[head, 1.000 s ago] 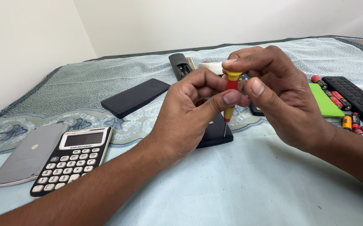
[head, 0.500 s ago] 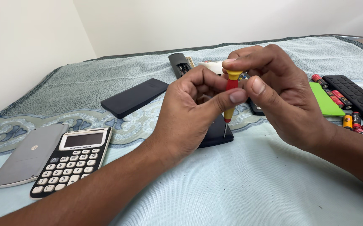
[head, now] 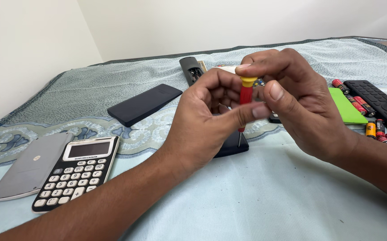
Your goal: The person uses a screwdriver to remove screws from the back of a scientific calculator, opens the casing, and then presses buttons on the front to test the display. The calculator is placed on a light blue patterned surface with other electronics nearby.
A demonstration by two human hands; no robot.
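A small screwdriver [head: 246, 94] with a red handle and a yellow cap stands upright between both hands, above the bed. My left hand [head: 202, 122] pinches the red handle between thumb and fingers. My right hand [head: 307, 105] holds the yellow cap from above with its fingertips, thumb beside the handle. The thin metal tip points down at a flat black device [head: 232, 147] lying on the cloth just below the hands. Most of that device is hidden by my left hand.
A calculator [head: 75, 172] and a grey cover [head: 30, 165] lie at the left. A black slab [head: 144, 104] and an open black remote [head: 191, 69] lie further back. A green card [head: 346, 106], loose batteries [head: 376, 129] and another remote [head: 378, 100] are at the right.
Both hands stay around the screwdriver in the same place. My left thumb has shifted slightly to the right across the handle.
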